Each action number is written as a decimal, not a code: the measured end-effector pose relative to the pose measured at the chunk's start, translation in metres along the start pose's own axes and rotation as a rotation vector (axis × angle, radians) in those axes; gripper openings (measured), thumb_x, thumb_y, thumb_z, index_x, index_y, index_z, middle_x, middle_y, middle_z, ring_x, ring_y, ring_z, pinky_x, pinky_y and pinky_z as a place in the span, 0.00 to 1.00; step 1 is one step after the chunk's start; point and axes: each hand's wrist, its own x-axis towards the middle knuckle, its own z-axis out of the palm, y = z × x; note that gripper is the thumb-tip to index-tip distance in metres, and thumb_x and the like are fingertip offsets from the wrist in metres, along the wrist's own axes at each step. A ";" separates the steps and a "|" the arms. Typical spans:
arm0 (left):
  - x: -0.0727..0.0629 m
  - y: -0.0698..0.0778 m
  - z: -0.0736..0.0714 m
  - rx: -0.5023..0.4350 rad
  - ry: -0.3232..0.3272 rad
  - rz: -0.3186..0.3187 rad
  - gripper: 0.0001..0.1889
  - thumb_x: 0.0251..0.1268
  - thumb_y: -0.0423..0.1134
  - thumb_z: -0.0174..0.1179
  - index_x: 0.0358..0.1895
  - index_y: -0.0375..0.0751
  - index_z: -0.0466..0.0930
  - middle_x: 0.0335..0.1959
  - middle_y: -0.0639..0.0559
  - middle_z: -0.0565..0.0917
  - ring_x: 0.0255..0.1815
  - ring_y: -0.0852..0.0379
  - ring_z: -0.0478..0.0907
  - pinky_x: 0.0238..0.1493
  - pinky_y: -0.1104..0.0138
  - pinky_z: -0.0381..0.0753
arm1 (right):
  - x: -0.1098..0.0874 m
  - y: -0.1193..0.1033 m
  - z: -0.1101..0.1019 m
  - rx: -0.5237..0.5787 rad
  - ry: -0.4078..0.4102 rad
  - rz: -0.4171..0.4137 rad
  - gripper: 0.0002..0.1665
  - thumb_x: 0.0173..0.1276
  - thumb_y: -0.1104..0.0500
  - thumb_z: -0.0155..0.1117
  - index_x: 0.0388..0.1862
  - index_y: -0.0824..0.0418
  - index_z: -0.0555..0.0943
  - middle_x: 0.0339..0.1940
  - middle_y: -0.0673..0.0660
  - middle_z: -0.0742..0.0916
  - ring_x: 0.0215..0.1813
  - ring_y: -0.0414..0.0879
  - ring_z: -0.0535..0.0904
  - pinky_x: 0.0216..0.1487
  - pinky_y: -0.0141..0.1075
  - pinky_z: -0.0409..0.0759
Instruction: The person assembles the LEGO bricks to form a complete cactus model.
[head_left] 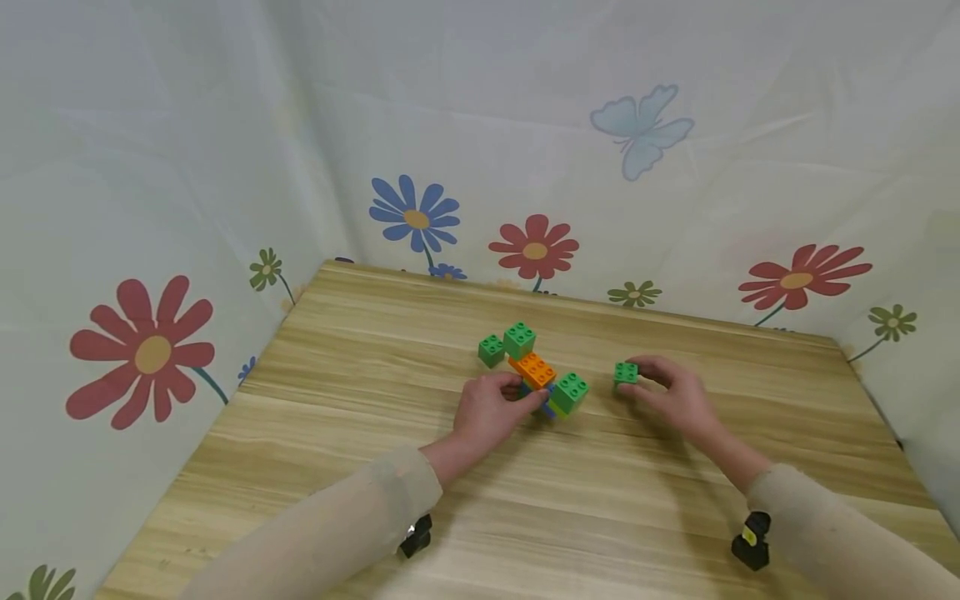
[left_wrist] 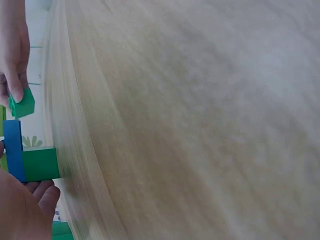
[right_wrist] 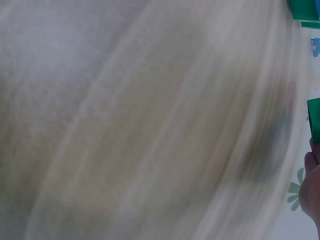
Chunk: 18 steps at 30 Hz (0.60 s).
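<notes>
My left hand (head_left: 491, 408) grips a built piece of toy building bricks, thumb on its near side. On that piece I see an orange brick (head_left: 534, 369) on top, a green brick (head_left: 520, 339) at the far end and another green brick (head_left: 571, 392) at the right. A blue brick (left_wrist: 15, 150) shows below in the left wrist view, with lime green beside it. To the right, my right hand (head_left: 678, 398) pinches a small green brick (head_left: 626, 373) between thumb and fingers, apart from the built piece. A loose green brick (head_left: 491, 351) stands just left of the built piece.
The wooden table (head_left: 360, 367) runs under both arms to a white cloth backdrop (head_left: 480, 108) printed with flowers and a butterfly. Cloth also hangs along the left and right sides. Dark wrist devices (head_left: 752, 542) sit below the sleeves.
</notes>
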 end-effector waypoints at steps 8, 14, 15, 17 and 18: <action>-0.001 0.000 0.001 -0.010 -0.002 -0.008 0.21 0.66 0.54 0.76 0.50 0.41 0.92 0.49 0.49 0.93 0.47 0.56 0.91 0.48 0.62 0.91 | -0.007 0.004 0.006 -0.107 -0.001 -0.019 0.26 0.70 0.59 0.78 0.63 0.66 0.84 0.59 0.67 0.89 0.66 0.68 0.82 0.67 0.65 0.78; -0.002 0.000 0.003 -0.020 0.019 -0.023 0.23 0.64 0.54 0.77 0.52 0.40 0.91 0.50 0.48 0.92 0.48 0.54 0.91 0.49 0.61 0.91 | -0.011 0.006 0.006 -0.181 0.026 -0.054 0.26 0.68 0.59 0.80 0.62 0.67 0.86 0.57 0.68 0.90 0.65 0.70 0.81 0.65 0.67 0.77; -0.002 0.000 0.003 -0.024 0.025 -0.023 0.23 0.64 0.54 0.78 0.52 0.39 0.91 0.50 0.47 0.92 0.48 0.53 0.91 0.49 0.61 0.91 | -0.012 0.007 0.006 -0.184 0.028 -0.052 0.26 0.68 0.59 0.80 0.62 0.67 0.86 0.57 0.68 0.90 0.65 0.70 0.81 0.66 0.67 0.77; -0.003 0.000 0.004 -0.035 0.033 -0.026 0.23 0.63 0.53 0.78 0.52 0.39 0.91 0.50 0.47 0.92 0.48 0.53 0.91 0.49 0.61 0.91 | -0.013 0.008 0.006 -0.191 0.033 -0.052 0.26 0.67 0.59 0.81 0.61 0.67 0.86 0.56 0.68 0.90 0.64 0.70 0.82 0.65 0.67 0.78; -0.003 0.000 0.004 -0.041 0.037 -0.028 0.23 0.63 0.53 0.78 0.52 0.39 0.91 0.50 0.47 0.92 0.48 0.53 0.91 0.49 0.61 0.91 | -0.013 0.009 0.006 -0.190 0.036 -0.053 0.26 0.67 0.60 0.81 0.61 0.68 0.86 0.56 0.68 0.90 0.63 0.70 0.82 0.64 0.67 0.78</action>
